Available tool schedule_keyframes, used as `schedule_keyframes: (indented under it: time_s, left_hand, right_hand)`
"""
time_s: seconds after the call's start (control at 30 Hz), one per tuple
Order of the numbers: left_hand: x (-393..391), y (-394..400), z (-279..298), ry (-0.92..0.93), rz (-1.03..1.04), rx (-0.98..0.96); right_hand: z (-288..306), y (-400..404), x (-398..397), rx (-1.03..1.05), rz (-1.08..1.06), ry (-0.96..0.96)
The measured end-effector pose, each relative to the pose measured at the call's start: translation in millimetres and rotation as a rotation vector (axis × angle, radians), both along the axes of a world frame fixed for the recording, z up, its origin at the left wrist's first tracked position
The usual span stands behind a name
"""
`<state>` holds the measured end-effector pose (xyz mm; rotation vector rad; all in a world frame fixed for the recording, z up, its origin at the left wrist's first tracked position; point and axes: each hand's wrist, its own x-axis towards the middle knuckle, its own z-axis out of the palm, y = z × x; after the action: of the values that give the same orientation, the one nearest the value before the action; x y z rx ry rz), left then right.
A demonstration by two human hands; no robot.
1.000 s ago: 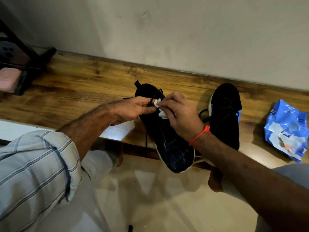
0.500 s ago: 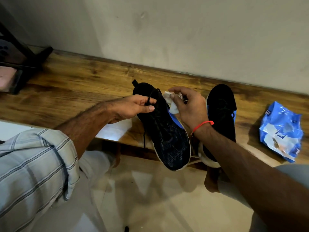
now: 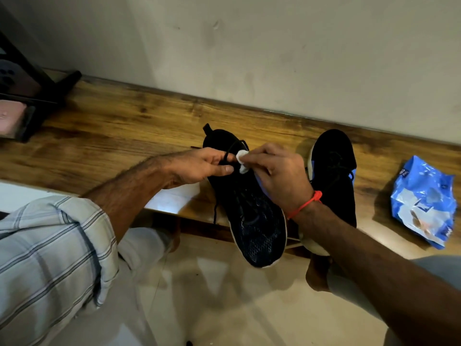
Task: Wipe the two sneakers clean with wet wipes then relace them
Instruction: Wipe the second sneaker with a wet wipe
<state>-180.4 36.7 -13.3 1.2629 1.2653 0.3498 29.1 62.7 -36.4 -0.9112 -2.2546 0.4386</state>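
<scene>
Two black sneakers lie on a wooden bench [image 3: 124, 126], toes hanging over its front edge. The left sneaker [image 3: 252, 221] has a dark mesh toe and white sole. My left hand [image 3: 204, 166] pinches its black lace [image 3: 230, 148] near the collar. My right hand [image 3: 277, 176] holds a small wadded white wet wipe [image 3: 242, 158] against that lace, touching my left fingers. The right sneaker [image 3: 334, 176], black with a blue side, rests untouched just beyond my right wrist.
A blue wet wipes pack [image 3: 424, 203] lies on the bench at the right. A black stand [image 3: 32, 96] with a pink object sits at the far left. A pale wall runs behind the bench. My knees and beige floor tiles fill the foreground.
My right hand had drawn the wipe away to the right half a second ago; now it is back against the lace held by my left hand. The sneakers stay put.
</scene>
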Motion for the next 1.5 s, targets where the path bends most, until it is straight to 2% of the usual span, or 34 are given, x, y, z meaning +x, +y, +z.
schedule_keyframes:
  time_s: [0.17, 0.5, 0.67, 0.87, 0.9, 0.93, 1.03, 1.1, 1.2, 1.3, 1.37, 1.4, 1.5]
  left_hand:
    - [8.3, 1.2, -12.1, 0.039, -0.080, 0.063]
    - [1.0, 6.6, -16.7, 0.033, -0.024, 0.096]
    - [-4.7, 13.3, -11.1, 0.068, 0.135, 0.081]
    - [4.1, 13.9, -12.6, 0.184, 0.005, 0.163]
    - [4.3, 13.7, -11.9, 0.190, 0.003, 0.169]
    - [4.1, 13.6, -11.4, 0.199, 0.003, 0.177]
    - [7.1, 13.2, -8.5, 0.220, -0.001, 0.203]
    - [8.4, 12.9, -8.7, 0.214, 0.004, 0.216]
    - [8.3, 12.2, -10.7, 0.230, 0.014, 0.207]
    - [7.2, 11.8, -11.2, 0.229, 0.019, 0.187]
    - [7.2, 12.2, -10.0, 0.220, 0.028, 0.182]
    - [7.3, 12.4, -9.8, 0.218, 0.032, 0.177]
    - [9.6, 13.5, -8.5, 0.234, 0.034, 0.166]
  right_hand:
    - [7.3, 21.8, -4.6, -0.147, -0.211, 0.067]
    - [-2.6, 0.4, 9.0, -0.129, -0.164, 0.030]
    - [-16.5, -22.0, 8.7, -0.172, 0.057, -0.223]
    - [1.9, -26.7, 22.4, -0.414, 0.191, -0.635]
    - [5.1, -26.9, 25.4, -0.431, 0.215, -0.650]
    - [8.6, -26.7, 26.2, -0.411, 0.216, -0.605]
    - [14.3, -18.2, 17.3, -0.270, 0.062, -0.250]
    - [8.6, -12.9, 6.0, -0.197, 0.010, -0.166]
    - [-8.3, -16.5, -6.1, -0.181, 0.099, -0.321]
    - [-2.5, -18.6, -0.5, -0.293, 0.126, -0.638]
    - [3.7, -14.0, 6.6, -0.365, 0.165, -0.754]
    - [7.4, -12.4, 8.1, -0.362, 0.172, -0.720]
    - [11.6, -13.7, 2.4, -0.223, 0.094, -0.386]
